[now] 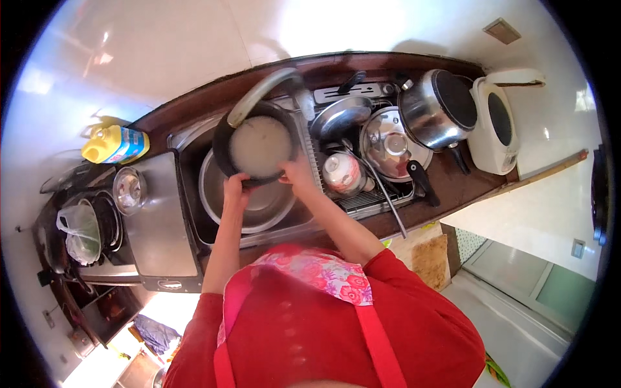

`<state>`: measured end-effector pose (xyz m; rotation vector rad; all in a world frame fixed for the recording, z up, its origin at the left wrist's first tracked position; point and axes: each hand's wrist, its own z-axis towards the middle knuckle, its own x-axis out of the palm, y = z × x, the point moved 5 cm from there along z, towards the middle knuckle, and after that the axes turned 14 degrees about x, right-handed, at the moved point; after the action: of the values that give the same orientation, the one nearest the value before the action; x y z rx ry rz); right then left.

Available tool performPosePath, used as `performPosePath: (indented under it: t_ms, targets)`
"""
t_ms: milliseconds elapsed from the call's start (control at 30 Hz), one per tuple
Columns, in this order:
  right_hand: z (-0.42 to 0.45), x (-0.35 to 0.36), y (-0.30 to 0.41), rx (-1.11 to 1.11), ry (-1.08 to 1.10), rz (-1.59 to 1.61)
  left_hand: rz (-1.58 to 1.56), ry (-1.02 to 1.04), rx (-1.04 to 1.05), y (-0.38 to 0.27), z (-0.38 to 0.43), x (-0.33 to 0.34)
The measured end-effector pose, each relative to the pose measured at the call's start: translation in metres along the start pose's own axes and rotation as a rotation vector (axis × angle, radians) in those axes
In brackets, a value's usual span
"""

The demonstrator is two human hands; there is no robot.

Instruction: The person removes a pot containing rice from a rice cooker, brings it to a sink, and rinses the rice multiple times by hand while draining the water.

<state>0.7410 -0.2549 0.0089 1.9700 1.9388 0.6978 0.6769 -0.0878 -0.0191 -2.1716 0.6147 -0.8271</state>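
Note:
My left hand [236, 188] grips the near left rim of a dark round pot [223, 148]. The near right side of the same rim is in my right hand [297, 175]. Cloudy whitish liquid [261, 148] fills much of the pot; what lies beneath its surface I cannot tell. Over the pot's far left edge reaches the curved spout of a faucet [264, 89], and no stream of water can be made out. A wide metal basin [213, 203] sits below the pot in the sink [191, 208], partly hidden by it.
Right of the sink, a dish rack [361, 207] bears a patterned bowl [337, 169], a pan [347, 114] and a metal lid [383, 140]. A pressure cooker [417, 114] and a white appliance [485, 150] stand beyond. Leftward are a metal board [162, 208], a small metal bowl [130, 186] and a yellow bottle [109, 144].

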Motion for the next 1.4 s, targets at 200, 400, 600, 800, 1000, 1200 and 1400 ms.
performPosePath:
  t_ms: [200,400,600,800,1000,1200,1400]
  targets:
    - [0.014,-0.005,0.016,-0.04,0.043,0.026,0.043,0.052,0.027,-0.01,0.011,0.026]
    - [0.014,-0.006,0.021,-0.026,0.01,0.035,0.083,-0.022,0.021,-0.008,0.018,0.029]
    - [0.011,0.0,0.027,-0.059,0.011,0.011,0.109,0.054,0.035,-0.017,0.016,0.039]
    - [0.011,0.001,0.028,-0.05,0.004,-0.007,0.054,0.04,0.014,-0.015,0.016,0.036]
    - [0.019,-0.002,0.021,-0.023,0.016,-0.03,0.081,0.056,0.012,-0.012,0.017,0.033]
    - [0.008,0.003,0.024,-0.031,-0.019,-0.048,0.056,0.047,0.069,-0.014,0.012,0.033]
    - [0.017,0.002,0.019,-0.009,0.016,-0.065,0.085,0.027,0.015,-0.009,0.011,0.029]
